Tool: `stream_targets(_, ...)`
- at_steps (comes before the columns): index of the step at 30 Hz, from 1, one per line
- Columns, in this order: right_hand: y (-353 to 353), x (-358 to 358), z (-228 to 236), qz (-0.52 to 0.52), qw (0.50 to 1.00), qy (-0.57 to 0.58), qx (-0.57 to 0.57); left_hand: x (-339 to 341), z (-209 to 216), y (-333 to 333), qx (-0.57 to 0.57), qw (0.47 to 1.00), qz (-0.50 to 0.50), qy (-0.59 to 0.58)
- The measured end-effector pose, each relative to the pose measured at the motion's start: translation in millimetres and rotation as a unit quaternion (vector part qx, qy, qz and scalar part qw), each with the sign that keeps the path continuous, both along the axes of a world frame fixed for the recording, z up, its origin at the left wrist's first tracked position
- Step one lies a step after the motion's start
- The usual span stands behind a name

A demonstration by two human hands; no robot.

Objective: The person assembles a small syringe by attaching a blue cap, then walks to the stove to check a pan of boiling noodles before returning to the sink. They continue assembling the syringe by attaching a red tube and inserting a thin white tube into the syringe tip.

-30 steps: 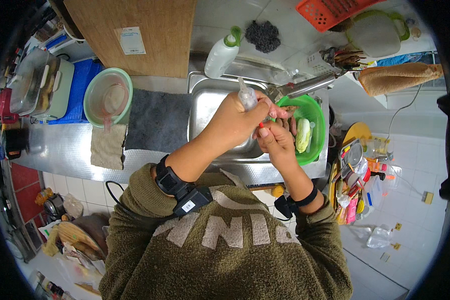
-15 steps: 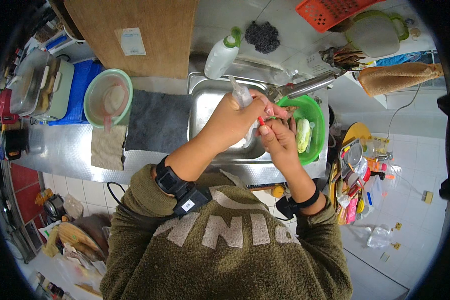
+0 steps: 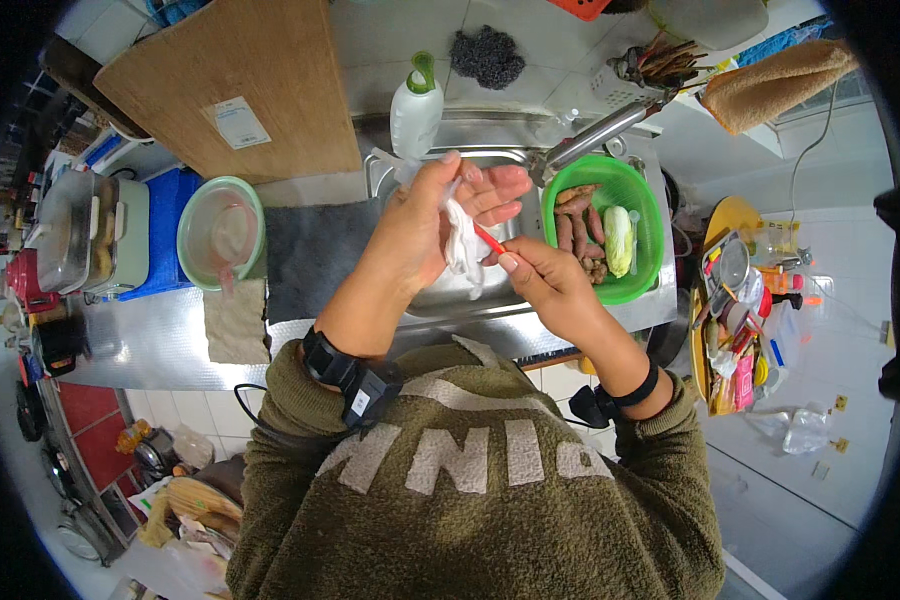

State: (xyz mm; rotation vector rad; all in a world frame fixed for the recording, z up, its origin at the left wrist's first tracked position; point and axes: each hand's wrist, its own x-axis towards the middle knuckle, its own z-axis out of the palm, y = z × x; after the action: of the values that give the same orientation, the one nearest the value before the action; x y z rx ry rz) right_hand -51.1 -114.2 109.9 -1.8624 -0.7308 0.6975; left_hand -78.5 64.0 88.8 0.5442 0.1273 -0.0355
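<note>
Over the sink (image 3: 450, 303), my left hand (image 3: 415, 225) is turned partly palm up with its fingers stretched to the right. A crumpled whitish plastic bag (image 3: 462, 245) is held against its palm by the thumb and hangs down. My right hand (image 3: 550, 285) pinches a thin red stick-like handle (image 3: 488, 238) whose tip reaches the left palm beside the bag. What the handle belongs to is hidden. Right of the hands, a green basket (image 3: 653, 225) holds several sweet potatoes (image 3: 566, 235) and a pale green cabbage (image 3: 619, 240).
A white bottle (image 3: 416, 115) and a dark scrubbing pad (image 3: 486, 58) are behind the sink. The metal faucet (image 3: 600, 138) reaches in from the back right. To the left are a dark mat (image 3: 315, 255), a beige cloth (image 3: 236, 325) and a pale green basin (image 3: 260, 225).
My left fingers have uncurled and spread, and the bag now hangs lower from that palm. More of the red handle shows in my right pinch. The basket's contents have come into fuller view.
</note>
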Motion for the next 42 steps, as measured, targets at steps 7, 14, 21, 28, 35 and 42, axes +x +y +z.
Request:
stream_targets(7, -11, -1, -10, -0.042, 0.982, 0.179, 0.04, -1, 8, -5, 0.031, 0.999, 0.007, 0.003)
stream_targets(14, -15, -5, 0, -0.02, 0.999, 0.04, 0.009, 1, 8, -6, 0.045, 0.999, 0.019, -0.001)
stream_targets(21, -18, 5, 5, -0.034, 0.986, 0.161, 0.005, 0, 6, -5, 0.067, 0.998, 0.005, -0.007)
stream_targets(28, -18, -5, 21, -0.012, 0.996, -0.025, -0.084, 2, 3, -4, 0.07, 0.997, 0.001, -0.006)
stream_targets(35, -19, 6, 21, -0.015, 0.997, 0.057, -0.043, 0, 4, -4, 0.028, 0.999, -0.015, -0.039)
stream_targets(42, -12, -10, 15, -0.021, 0.999, 0.018, -0.044, 2, 4, -6, 0.051, 0.998, 0.007, -0.025)
